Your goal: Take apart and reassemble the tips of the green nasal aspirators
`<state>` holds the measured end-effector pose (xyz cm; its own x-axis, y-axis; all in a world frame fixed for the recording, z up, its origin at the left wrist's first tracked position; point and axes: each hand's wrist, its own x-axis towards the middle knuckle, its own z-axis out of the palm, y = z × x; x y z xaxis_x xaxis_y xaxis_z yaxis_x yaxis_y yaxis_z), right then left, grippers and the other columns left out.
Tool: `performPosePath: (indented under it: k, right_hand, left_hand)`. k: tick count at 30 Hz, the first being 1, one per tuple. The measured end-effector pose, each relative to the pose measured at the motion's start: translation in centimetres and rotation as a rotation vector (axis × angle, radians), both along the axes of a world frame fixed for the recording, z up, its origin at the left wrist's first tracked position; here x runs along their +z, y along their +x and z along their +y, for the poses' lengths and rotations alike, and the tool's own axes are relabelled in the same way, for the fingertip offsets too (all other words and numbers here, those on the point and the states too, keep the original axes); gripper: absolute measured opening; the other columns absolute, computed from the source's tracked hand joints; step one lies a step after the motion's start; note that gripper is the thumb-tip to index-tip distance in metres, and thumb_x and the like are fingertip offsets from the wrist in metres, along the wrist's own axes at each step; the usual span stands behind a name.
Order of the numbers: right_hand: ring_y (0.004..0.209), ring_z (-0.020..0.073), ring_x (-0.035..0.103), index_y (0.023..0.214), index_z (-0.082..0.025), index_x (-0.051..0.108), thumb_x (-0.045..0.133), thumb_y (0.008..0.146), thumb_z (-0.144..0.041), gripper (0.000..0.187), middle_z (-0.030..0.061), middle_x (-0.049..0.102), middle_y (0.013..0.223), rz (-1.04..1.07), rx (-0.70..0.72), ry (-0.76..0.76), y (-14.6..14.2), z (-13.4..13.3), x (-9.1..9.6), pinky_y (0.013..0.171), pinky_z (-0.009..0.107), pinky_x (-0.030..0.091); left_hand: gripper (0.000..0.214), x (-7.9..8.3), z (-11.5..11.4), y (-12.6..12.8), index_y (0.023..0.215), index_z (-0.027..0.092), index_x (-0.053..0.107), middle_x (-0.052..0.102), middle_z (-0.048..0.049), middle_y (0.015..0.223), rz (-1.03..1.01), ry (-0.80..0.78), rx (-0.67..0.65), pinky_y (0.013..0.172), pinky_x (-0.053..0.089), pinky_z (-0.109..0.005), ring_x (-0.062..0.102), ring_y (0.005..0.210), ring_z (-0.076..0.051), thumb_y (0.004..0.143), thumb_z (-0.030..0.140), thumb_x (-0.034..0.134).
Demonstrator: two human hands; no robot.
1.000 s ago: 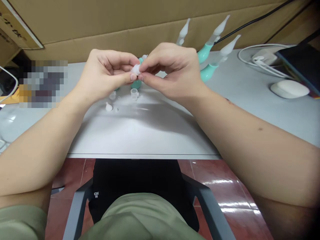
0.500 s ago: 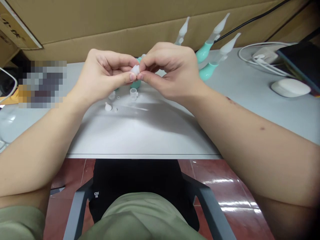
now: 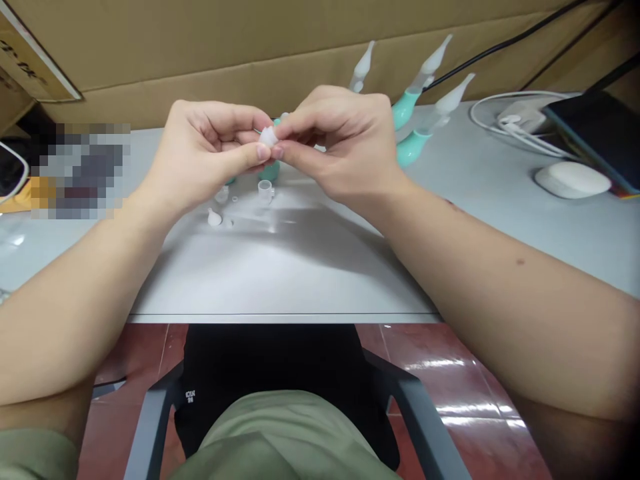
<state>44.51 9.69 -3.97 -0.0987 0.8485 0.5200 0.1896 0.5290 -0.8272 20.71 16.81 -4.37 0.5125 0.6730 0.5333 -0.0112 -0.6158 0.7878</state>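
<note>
Both hands are raised over the desk and meet at a small white, soft-looking nozzle tip (image 3: pixel 269 137). My left hand (image 3: pixel 215 137) pinches it between thumb and fingers. My right hand (image 3: pixel 340 137) has its thumb and forefinger closed on the right side of the same piece; fingers cover part of it. Behind the hands a mint-green bulb (image 3: pixel 269 171) is partly hidden. Below them on the desk lie a clear plastic collar (image 3: pixel 265 191), another clear part (image 3: pixel 221 195), a small ring (image 3: pixel 235 199) and a second white nozzle tip (image 3: pixel 215 217).
Several mint-green bulb aspirators with white tips (image 3: pixel 414 145) stand behind my right hand. Farther right are a white rounded case (image 3: pixel 573 179), a coiled white cable (image 3: pixel 483 127) and a dark flat object (image 3: pixel 595 123). A cardboard wall (image 3: pixel 200 53) backs the desk (image 3: pixel 300 287).
The white nozzle tip has turned slightly between my fingers, with both hands still pinching it. The whole view has shifted a little; the parts on the desk lie as before.
</note>
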Motion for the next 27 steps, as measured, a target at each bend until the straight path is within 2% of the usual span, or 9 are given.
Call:
performPosePath:
  k: [3,6,10,12,15,18,21,24,27]
  right_hand:
    - [0.113,0.0312,0.08,0.096,-0.038,0.088,0.11,0.108,-0.057,0.032,0.0042,0.08,0.112,-0.01,-0.01,0.08,-0.3,-0.2,-0.3,0.109,0.051,0.075]
    - [0.104,0.0274,0.077,0.094,-0.034,0.071,0.113,0.104,-0.06,0.051,0.0026,0.072,0.111,0.047,-0.013,0.132,-0.8,-0.6,-0.2,0.099,0.048,0.075]
    - [0.123,0.0283,0.082,0.103,-0.036,0.056,0.118,0.098,-0.053,0.064,0.0025,0.07,0.133,0.063,0.002,0.078,-0.6,-1.2,0.4,0.091,0.045,0.076]
    - [0.131,0.0312,0.084,0.107,-0.037,0.06,0.116,0.099,-0.055,0.059,0.0031,0.073,0.137,0.023,0.023,0.043,-0.3,-1.3,0.4,0.098,0.047,0.079]
    - [0.13,0.0344,0.085,0.11,-0.039,0.07,0.115,0.098,-0.064,0.053,0.0036,0.079,0.131,0.046,0.004,0.035,-0.2,-0.9,0.0,0.105,0.051,0.08]
    - [0.107,0.0296,0.082,0.11,-0.04,0.079,0.115,0.1,-0.068,0.047,0.0018,0.081,0.115,0.123,-0.016,0.054,-0.1,-0.3,-0.2,0.096,0.047,0.077]
    - [0.091,0.0254,0.078,0.117,-0.04,0.087,0.104,0.112,-0.073,0.037,-0.0009,0.083,0.109,0.19,0.07,-0.035,0.2,0.1,-0.2,0.091,0.043,0.073]
    - [0.094,0.025,0.085,0.124,-0.043,0.096,0.104,0.113,-0.067,0.027,-0.0027,0.091,0.117,0.252,0.188,-0.178,0.3,0.6,-0.6,0.091,0.042,0.074]
    - [0.097,0.0255,0.088,0.117,-0.042,0.1,0.112,0.107,-0.056,0.021,-0.0019,0.093,0.109,0.258,0.24,-0.203,0.1,1.4,-1.4,0.091,0.042,0.076]
  left_hand:
    - [0.064,0.2,-0.1,-0.1,0.114,0.029,0.101,0.097,-0.007,0.107,-0.039,0.053,0.002,0.103,0.086,-0.061,0.096,0.1,-0.034,0.085,0.083,0.118]
    - [0.062,0.1,0.4,-0.3,0.113,0.031,0.102,0.099,-0.0074,0.111,-0.122,0.128,-0.048,0.101,0.086,-0.058,0.097,0.103,-0.035,0.084,0.083,0.12]
    - [0.072,-0.5,1.1,-0.6,0.12,0.028,0.1,0.098,-0.012,0.116,-0.081,0.116,-0.026,0.109,0.086,-0.064,0.098,0.111,-0.039,0.086,0.089,0.116]
    - [0.074,-0.5,1.0,-0.6,0.121,0.026,0.1,0.098,-0.0125,0.118,-0.065,0.103,-0.033,0.112,0.085,-0.066,0.099,0.113,-0.04,0.085,0.088,0.117]
    - [0.069,-0.3,0.7,-0.6,0.118,0.028,0.102,0.097,-0.0083,0.115,-0.107,0.125,-0.057,0.104,0.086,-0.059,0.099,0.107,-0.035,0.084,0.084,0.12]
    - [0.052,0.2,0.5,-0.7,0.118,0.031,0.103,0.096,-0.005,0.11,-0.141,0.136,-0.044,0.094,0.084,-0.052,0.096,0.099,-0.03,0.092,0.072,0.12]
    - [0.04,0.6,0.5,-0.9,0.123,0.033,0.102,0.097,-0.0051,0.109,-0.057,0.121,0.065,0.087,0.081,-0.051,0.093,0.089,-0.028,0.102,0.066,0.113]
    - [0.04,0.9,0.2,-0.8,0.119,0.036,0.102,0.097,-0.0039,0.104,0.028,0.238,0.162,0.083,0.078,-0.05,0.086,0.084,-0.027,0.097,0.068,0.112]
    - [0.029,0.9,-0.5,-0.5,0.109,0.035,0.103,0.093,-0.0051,0.096,0.103,0.367,0.159,0.089,0.077,-0.05,0.082,0.085,-0.028,0.1,0.063,0.106]
